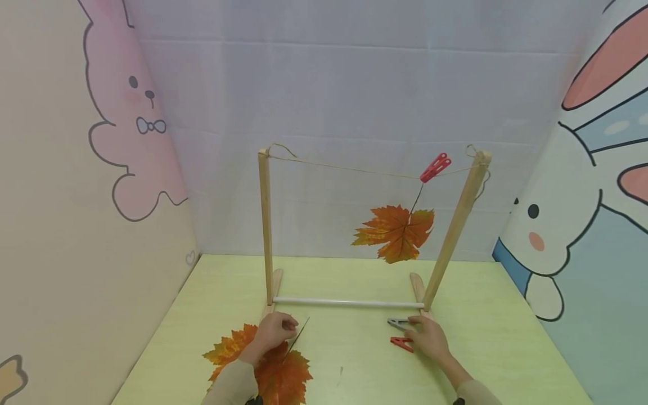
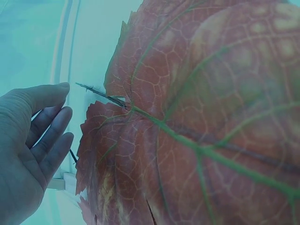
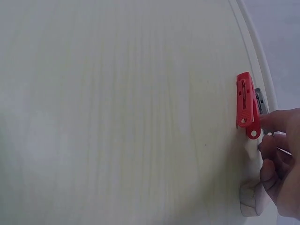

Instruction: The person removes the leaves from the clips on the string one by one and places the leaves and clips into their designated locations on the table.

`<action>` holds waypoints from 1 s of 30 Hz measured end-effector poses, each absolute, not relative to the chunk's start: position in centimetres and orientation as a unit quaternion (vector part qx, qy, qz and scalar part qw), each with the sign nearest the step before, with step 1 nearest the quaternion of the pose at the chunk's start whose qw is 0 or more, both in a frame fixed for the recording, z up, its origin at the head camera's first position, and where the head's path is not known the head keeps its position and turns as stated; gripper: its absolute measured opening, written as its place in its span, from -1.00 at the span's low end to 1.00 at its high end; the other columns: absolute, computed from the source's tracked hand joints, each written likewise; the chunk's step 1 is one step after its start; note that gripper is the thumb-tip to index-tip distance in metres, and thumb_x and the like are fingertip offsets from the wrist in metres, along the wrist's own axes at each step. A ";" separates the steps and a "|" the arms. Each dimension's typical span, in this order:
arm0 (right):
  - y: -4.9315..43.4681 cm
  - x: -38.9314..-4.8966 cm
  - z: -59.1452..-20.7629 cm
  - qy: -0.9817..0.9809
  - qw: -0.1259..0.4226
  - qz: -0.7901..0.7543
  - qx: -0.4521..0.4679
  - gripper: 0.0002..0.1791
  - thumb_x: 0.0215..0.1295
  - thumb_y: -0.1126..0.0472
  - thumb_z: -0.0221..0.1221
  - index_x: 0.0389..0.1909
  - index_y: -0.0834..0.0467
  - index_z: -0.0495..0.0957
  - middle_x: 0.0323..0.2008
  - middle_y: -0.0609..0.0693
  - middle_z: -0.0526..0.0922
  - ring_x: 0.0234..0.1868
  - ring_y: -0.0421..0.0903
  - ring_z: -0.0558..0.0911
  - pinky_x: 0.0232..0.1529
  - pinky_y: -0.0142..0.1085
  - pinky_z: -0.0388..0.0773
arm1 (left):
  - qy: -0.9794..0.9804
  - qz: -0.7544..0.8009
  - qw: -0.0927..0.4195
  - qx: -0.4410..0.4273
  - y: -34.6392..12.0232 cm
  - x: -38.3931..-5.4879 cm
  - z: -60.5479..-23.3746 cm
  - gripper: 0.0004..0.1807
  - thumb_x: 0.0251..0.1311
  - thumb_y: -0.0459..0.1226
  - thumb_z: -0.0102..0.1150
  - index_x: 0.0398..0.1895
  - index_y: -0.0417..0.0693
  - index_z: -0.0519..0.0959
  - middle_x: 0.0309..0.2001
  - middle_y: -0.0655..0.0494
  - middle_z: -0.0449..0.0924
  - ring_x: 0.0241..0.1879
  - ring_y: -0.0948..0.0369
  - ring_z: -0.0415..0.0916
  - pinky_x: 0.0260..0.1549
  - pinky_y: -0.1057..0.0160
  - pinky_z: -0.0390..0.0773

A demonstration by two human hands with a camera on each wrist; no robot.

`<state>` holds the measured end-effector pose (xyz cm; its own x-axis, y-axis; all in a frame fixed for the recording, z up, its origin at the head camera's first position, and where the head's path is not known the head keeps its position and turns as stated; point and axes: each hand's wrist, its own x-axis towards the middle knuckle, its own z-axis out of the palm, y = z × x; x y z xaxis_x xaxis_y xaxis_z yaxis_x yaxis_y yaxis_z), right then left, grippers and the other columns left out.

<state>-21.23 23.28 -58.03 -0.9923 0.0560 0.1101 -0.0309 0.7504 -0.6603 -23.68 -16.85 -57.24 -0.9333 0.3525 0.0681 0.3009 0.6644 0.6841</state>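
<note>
My right hand [image 1: 427, 337] pinches a grey clothespin [image 1: 397, 321] low over the table, with fingertips at its handle end. Just nearer to me lies a red clothespin [image 1: 401, 342]; in the right wrist view this red clothespin [image 3: 244, 101] partly covers the grey one. On the left, my left hand [image 1: 275, 332] hovers over orange maple leaves [image 1: 283, 378], fingers loosely bent and holding nothing. Its fingertips are close to a dark leaf stem [image 2: 101, 93], with a gap showing in the left wrist view. Another maple leaf [image 1: 402, 233] hangs by its stem from a red clothespin [image 1: 435, 167] on the string.
A twine string [image 1: 349, 167] runs between a left wooden post [image 1: 266, 225] and a right wooden post [image 1: 458, 225]. A white rod [image 1: 344, 302] joins the posts low down. The pale yellow table [image 1: 349, 354] meets walls with cartoon rabbits on both sides.
</note>
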 end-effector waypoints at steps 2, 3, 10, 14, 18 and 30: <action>23.2 -21.3 -58.0 -0.936 0.065 0.345 0.002 -0.65 -0.09 0.27 0.29 -0.21 0.31 0.61 -0.23 0.14 0.65 -0.15 0.14 0.58 -0.18 -0.05 0.47 | 0.911 0.369 0.035 0.180 -16.9 -23.7 -57.2 -0.93 -0.02 -0.38 0.26 -0.41 -0.17 0.65 -0.50 0.21 0.59 -0.51 0.34 0.48 -0.52 0.39 0.48; 23.1 -21.4 -58.0 -0.938 0.067 0.341 0.006 -0.66 -0.10 0.27 0.29 -0.22 0.31 0.61 -0.24 0.14 0.66 -0.16 0.15 0.59 -0.20 -0.05 0.47 | 0.911 0.369 0.034 0.181 -16.9 -23.7 -57.2 -0.93 -0.02 -0.38 0.25 -0.41 -0.17 0.65 -0.50 0.21 0.59 -0.51 0.33 0.48 -0.53 0.39 0.48; 23.1 -21.5 -57.8 -0.938 0.058 0.342 0.001 -0.64 -0.16 0.30 0.31 -0.25 0.34 0.61 -0.25 0.18 0.65 -0.36 -0.01 0.56 -0.37 -0.18 0.45 | 0.912 0.365 0.033 0.185 -17.0 -23.5 -57.2 -0.93 -0.02 -0.38 0.26 -0.42 -0.17 0.65 -0.51 0.21 0.58 -0.52 0.34 0.47 -0.53 0.39 0.47; 23.2 -21.5 -57.8 -0.936 0.050 0.349 -0.003 -0.63 -0.18 0.31 0.31 -0.25 0.34 0.61 -0.24 0.19 0.64 -0.40 -0.10 0.47 -0.39 -0.23 0.40 | 0.912 0.365 0.032 0.186 -17.0 -23.5 -57.3 -0.93 -0.02 -0.37 0.26 -0.42 -0.17 0.65 -0.51 0.21 0.58 -0.51 0.34 0.47 -0.53 0.39 0.47; 23.3 -21.4 -57.8 -0.935 0.053 0.351 0.000 -0.63 -0.19 0.31 0.33 -0.26 0.34 0.61 -0.24 0.20 0.63 -0.31 0.03 0.55 -0.30 -0.15 0.44 | 0.912 0.363 0.030 0.188 -17.0 -23.6 -57.3 -0.94 -0.02 -0.37 0.26 -0.43 -0.16 0.65 -0.52 0.22 0.57 -0.52 0.36 0.46 -0.54 0.40 0.46; 23.4 -21.5 -57.9 -0.934 0.048 0.355 -0.006 -0.60 -0.18 0.28 0.34 -0.23 0.33 0.59 -0.25 0.16 0.64 -0.29 0.04 0.55 -0.28 -0.16 0.44 | 0.903 0.381 0.028 0.195 -16.8 -23.3 -56.7 -0.93 -0.04 -0.41 0.26 -0.44 -0.21 0.64 -0.52 0.20 0.58 -0.53 0.36 0.45 -0.56 0.38 0.47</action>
